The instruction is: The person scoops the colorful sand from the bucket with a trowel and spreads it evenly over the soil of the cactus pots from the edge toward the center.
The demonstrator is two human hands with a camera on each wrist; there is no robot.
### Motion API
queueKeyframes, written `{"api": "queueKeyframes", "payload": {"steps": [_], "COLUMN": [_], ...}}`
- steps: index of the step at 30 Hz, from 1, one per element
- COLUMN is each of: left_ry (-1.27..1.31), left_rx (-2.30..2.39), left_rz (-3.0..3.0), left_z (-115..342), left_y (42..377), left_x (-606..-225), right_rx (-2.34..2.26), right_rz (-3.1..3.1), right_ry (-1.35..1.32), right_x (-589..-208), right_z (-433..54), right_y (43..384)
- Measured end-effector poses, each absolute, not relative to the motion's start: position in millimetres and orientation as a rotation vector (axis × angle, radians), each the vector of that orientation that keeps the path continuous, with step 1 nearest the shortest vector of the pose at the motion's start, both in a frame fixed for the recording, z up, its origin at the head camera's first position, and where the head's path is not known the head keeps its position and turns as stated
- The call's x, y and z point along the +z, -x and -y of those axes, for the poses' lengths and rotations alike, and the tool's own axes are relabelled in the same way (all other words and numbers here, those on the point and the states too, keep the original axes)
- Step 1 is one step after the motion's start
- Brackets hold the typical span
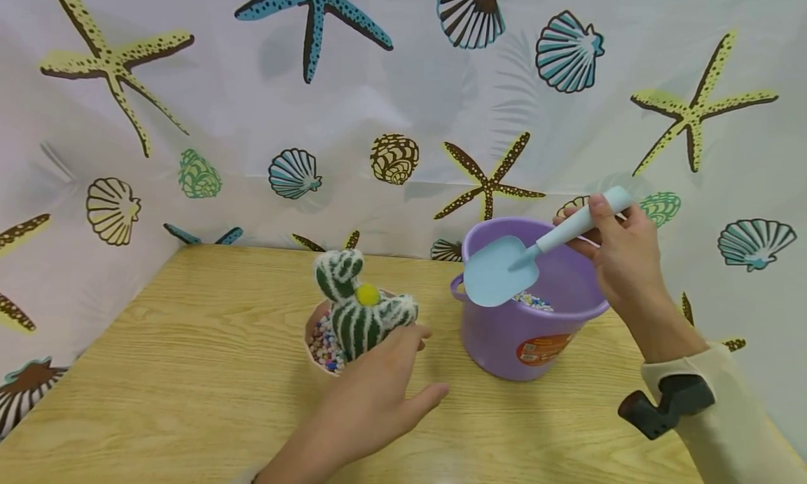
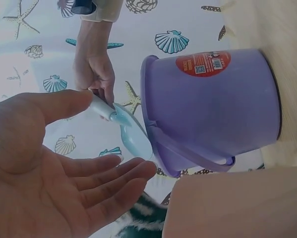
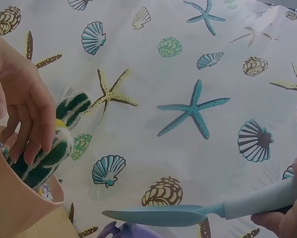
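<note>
My right hand (image 1: 621, 260) grips a light blue toy shovel (image 1: 501, 270) by its handle. The blade hangs over the left rim of a purple bucket (image 1: 504, 344), which has small coloured beads (image 1: 532, 302) inside. A knitted green-and-white cactus (image 1: 356, 323) with a yellow pompom stands in a pale pink pot (image 1: 312, 319), among multicoloured beads (image 1: 324, 344). My left hand (image 1: 372, 393) is at the near right side of the cactus, fingers extended and thumb apart. In the right wrist view, its fingertips overlap the cactus (image 3: 44, 158). The left palm (image 2: 19, 183) shows bare.
A wood-grain table (image 1: 189, 365) bears the pot and the bucket. Behind it hangs a white curtain (image 1: 391, 106) printed with starfish and shells, wrapping round both sides. A black device (image 1: 668, 403) is strapped to the right sleeve. The bucket's purple handle (image 2: 188, 151) hangs down its side.
</note>
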State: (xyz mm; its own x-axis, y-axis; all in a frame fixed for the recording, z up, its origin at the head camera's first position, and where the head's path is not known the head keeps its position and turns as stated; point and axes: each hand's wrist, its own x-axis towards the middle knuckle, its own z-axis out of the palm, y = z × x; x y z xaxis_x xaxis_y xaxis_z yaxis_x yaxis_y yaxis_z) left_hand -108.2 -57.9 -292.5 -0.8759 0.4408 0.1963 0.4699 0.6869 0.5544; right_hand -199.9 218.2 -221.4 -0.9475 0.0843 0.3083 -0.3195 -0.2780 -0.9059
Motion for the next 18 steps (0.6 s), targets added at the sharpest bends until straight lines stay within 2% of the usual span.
{"api": "queueKeyframes", "payload": {"steps": [18], "left_ry": [0.797], "left_rx": [-1.039], "left_rz": [2.795], "left_z": [30.5], "left_y": [125.7], "left_x": [-306.0], "right_rx": [2.191], "right_rz": [1.761], "right_ry": [-0.235], "right_x": [-217.1], "right_z": [-238.5], "right_y": [203.0]}}
